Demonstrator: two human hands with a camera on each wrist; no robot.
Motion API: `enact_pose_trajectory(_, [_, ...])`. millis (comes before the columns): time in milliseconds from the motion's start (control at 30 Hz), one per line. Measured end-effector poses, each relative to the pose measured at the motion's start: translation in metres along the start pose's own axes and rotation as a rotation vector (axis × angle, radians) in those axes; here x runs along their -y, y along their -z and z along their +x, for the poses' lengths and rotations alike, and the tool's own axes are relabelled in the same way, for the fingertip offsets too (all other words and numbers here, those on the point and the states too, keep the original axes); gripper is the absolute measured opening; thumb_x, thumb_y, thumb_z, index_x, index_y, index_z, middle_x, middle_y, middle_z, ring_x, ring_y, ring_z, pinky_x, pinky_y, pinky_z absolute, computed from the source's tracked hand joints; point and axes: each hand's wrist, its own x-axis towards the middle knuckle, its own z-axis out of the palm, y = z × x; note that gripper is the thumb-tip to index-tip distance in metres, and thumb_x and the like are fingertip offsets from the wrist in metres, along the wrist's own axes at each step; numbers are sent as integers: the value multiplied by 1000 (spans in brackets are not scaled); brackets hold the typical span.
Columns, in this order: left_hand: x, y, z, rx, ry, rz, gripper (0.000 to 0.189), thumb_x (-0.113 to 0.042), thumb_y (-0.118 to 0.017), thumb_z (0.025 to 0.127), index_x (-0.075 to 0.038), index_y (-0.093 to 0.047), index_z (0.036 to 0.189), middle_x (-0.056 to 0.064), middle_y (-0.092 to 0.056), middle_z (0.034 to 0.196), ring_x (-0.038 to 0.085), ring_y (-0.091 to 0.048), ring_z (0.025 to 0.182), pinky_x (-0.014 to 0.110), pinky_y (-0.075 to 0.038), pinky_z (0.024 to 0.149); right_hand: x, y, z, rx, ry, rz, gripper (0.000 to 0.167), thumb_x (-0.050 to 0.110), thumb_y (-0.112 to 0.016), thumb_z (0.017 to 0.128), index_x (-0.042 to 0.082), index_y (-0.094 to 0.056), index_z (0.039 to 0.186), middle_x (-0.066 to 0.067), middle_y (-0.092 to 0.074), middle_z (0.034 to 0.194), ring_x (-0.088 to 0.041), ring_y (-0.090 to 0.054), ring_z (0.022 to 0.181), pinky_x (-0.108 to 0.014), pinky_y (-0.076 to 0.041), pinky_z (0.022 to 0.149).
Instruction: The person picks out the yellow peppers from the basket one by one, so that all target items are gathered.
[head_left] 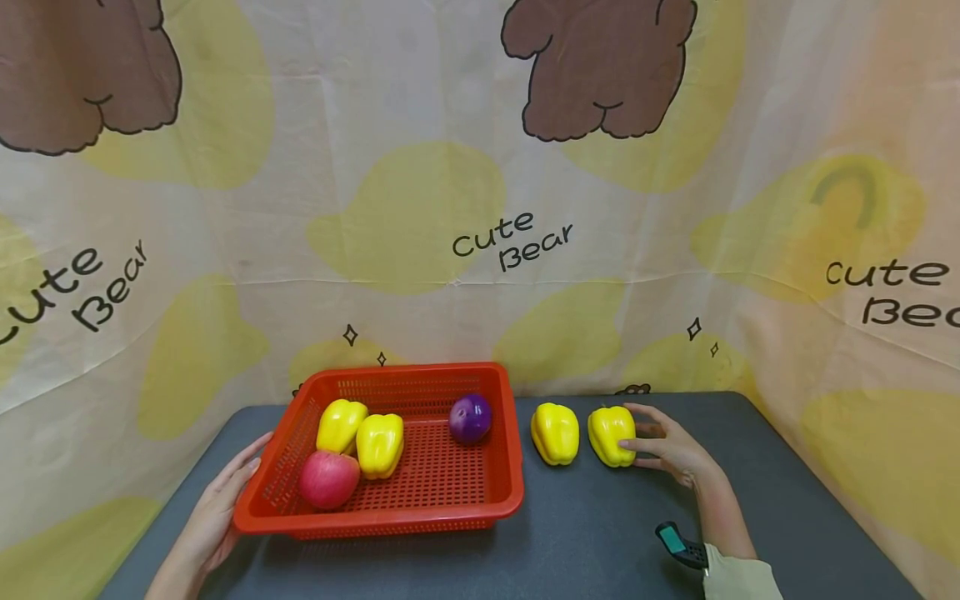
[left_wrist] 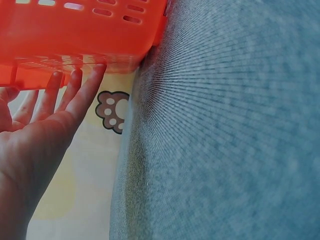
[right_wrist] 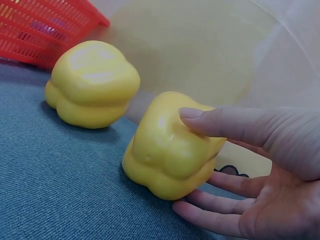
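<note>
My right hand [head_left: 671,450] pinches a yellow bell pepper [head_left: 609,433] from its right side. In the right wrist view the thumb [right_wrist: 210,122] lies across that pepper [right_wrist: 167,150], and the other fingers reach round its far, lower side. A second yellow bell pepper [head_left: 555,434] sits just left of it on the table. My left hand [head_left: 213,508] rests against the left side of a red plastic basket [head_left: 420,521]. Seen from the left wrist, its fingers [left_wrist: 87,92] are nearly straight, tips at the basket wall [left_wrist: 65,35] below the rim.
Inside the basket are two yellow bell peppers [head_left: 380,446], a red apple [head_left: 330,480] and a round purple item [head_left: 470,418]. The grey-blue table [head_left: 585,542] ends at a patterned cloth backdrop [head_left: 420,325]. A dark band with a teal face [head_left: 675,542] is on the right wrist.
</note>
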Motion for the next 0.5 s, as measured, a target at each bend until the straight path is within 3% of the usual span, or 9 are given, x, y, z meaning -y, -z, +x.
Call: enact_pose_trajectory(500, [1,0,0,16,-12,-4,43,-18,-33,117,-39,-55,147,-15,-69,133,12,-73,114,38,-63,86,5,11,-9,34,33,-10,86,9,-74,100,-5,-19,164,-43,-21,163,-56,-42,143,-51,-57,102])
